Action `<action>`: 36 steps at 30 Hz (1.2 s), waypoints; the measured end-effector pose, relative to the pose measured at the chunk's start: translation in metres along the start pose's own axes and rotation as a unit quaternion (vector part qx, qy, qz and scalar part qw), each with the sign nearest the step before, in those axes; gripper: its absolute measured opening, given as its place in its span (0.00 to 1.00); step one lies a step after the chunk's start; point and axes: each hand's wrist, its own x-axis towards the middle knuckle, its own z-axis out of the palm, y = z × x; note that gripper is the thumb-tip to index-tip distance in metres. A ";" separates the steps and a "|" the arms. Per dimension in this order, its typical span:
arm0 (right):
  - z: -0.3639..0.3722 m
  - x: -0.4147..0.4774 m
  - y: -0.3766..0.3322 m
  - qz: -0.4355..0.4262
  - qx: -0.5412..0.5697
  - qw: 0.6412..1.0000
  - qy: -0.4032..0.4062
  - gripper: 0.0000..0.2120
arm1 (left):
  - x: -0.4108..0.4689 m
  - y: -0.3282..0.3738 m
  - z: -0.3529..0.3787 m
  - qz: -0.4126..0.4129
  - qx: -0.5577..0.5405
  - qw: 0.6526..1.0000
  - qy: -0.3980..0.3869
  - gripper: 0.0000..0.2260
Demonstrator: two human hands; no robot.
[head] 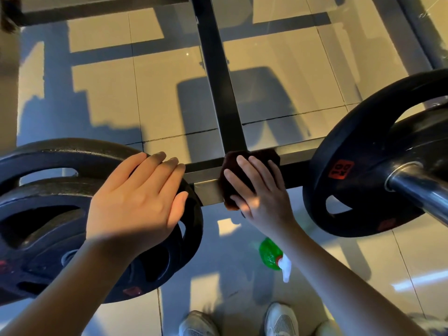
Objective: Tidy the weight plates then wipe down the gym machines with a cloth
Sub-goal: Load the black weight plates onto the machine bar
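Our left hand [135,197] lies flat, fingers straight and close together, on the rim of the left weight plates [43,214]. Our right hand [263,190], fingers spread, presses the dark cloth [230,160] onto the frame bar [208,192], beside another plate [358,166].

Cloth [229,195] largely covered by the right hand [263,190]; full extent not determinable. Spray bottle [269,253] partly hidden behind the right forearm. Left weight plates [48,163] and shoes [281,320] cut off by frame edges; red plate label [132,291] too blurred to read.
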 end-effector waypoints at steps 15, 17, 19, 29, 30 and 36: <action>0.003 0.032 -0.029 0.041 0.031 0.999 -0.008 0.15 | 0.001 0.001 0.000 0.002 0.000 1.000 0.030 0.18; 0.003 0.027 -0.033 0.042 0.043 0.998 0.019 0.13 | 0.000 0.001 0.001 0.002 -0.001 1.000 0.027 0.18; -0.001 0.017 -0.023 -0.008 0.038 0.999 0.019 0.14 | -0.001 0.001 0.001 -0.003 -0.007 1.000 0.024 0.18; -0.004 0.030 -0.026 0.081 0.038 0.996 0.000 0.15 | -0.001 0.001 0.001 -0.003 -0.005 1.000 0.028 0.18; -0.007 0.017 -0.024 0.052 0.031 0.998 -0.004 0.16 | 0.000 0.002 0.000 -0.005 -0.007 1.000 0.027 0.18; -0.015 0.022 0.017 0.089 0.024 0.994 -0.051 0.18 | -0.001 0.001 0.002 -0.008 -0.014 0.999 0.031 0.18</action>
